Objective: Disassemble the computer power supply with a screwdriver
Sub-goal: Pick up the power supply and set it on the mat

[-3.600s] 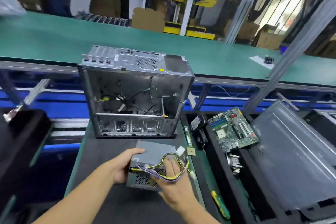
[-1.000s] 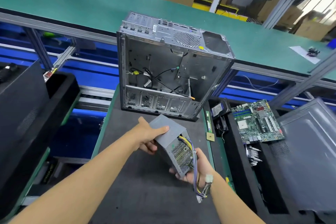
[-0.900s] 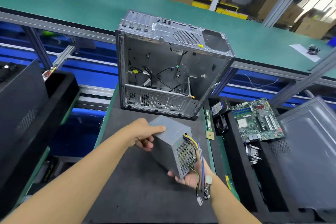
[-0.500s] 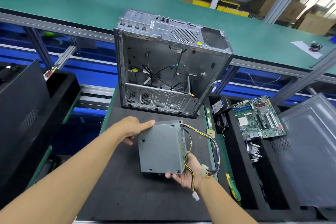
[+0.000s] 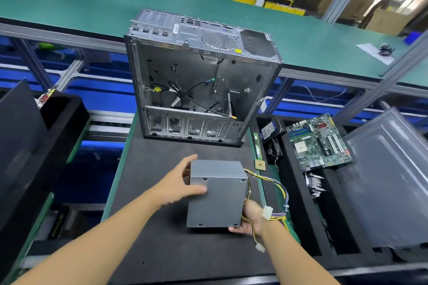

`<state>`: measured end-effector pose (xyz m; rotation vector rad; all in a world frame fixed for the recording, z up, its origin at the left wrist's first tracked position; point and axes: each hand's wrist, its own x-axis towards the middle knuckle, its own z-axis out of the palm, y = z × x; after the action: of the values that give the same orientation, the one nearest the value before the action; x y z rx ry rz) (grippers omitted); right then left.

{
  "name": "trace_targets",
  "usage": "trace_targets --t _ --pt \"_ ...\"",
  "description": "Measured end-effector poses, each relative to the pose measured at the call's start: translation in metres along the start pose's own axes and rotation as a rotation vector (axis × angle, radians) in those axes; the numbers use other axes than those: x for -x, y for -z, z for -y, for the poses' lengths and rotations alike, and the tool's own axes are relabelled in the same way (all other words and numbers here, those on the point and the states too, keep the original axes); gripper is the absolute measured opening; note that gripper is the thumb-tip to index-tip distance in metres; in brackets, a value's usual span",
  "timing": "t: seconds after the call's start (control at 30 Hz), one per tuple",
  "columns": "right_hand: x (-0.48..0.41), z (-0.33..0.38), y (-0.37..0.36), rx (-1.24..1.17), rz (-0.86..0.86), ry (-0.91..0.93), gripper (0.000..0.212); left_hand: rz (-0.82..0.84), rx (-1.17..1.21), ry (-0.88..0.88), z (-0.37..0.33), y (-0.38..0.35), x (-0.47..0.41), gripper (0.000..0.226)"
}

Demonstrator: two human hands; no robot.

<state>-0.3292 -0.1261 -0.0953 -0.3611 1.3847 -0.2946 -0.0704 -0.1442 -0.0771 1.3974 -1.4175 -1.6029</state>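
Both hands are gripping the power supply (image 5: pixel 217 196): left hand (image 5: pixel 183 183) is clamping the upper-left edge with the thumb lying across the plain grey face, right hand (image 5: pixel 251 218) is cupping the lower-right corner, cable bundle (image 5: pixel 276 190) draping over the wrist. Unit is hovering low over the black-matted bench (image 5: pixel 162 250), in front of the gutted computer case (image 5: pixel 199 90); can't tell if it's touching down. Only tabs are showing on this face, no screws, so I'm reading this as hunting for the screw side. Suggest rotating slowly, sweeping cables clear, then setting it flat screw-side up before going for the screwdriver, which isn't in view.
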Motion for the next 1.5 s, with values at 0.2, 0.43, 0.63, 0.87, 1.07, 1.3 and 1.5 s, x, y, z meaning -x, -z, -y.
trace_targets --t 0.2,0.43,0.63,0.87,1.07,1.3,1.5 --pt "0.001 0.000 0.044 0.193 -0.578 0.204 0.031 -0.144 0.017 -0.130 -0.001 -0.008 -0.002 0.119" --pt "-0.008 0.009 0.066 -0.346 -0.390 0.282 0.037 -0.147 -0.257 -0.269 -0.022 0.023 0.006 0.106" --pt "0.006 0.033 0.065 -0.537 -0.691 0.514 0.022 -0.130 -0.220 -0.110 0.007 0.053 0.024 0.108" --pt "0.058 0.071 -0.029 0.757 -0.510 1.280 0.040 -0.181 -0.235 -0.125 0.005 0.051 0.029 0.106" --pt "0.057 0.081 -0.106 1.625 -0.296 1.051 0.132 -0.182 -0.434 -0.283 -0.042 0.019 0.015 0.117" --pt "0.056 0.071 -0.086 1.328 -0.162 1.074 0.129 0.003 -0.493 -0.224 -0.044 0.017 0.010 0.124" --pt "0.066 0.081 -0.057 1.161 -0.072 1.064 0.108 0.124 -0.726 -0.131 -0.024 0.064 0.018 0.134"
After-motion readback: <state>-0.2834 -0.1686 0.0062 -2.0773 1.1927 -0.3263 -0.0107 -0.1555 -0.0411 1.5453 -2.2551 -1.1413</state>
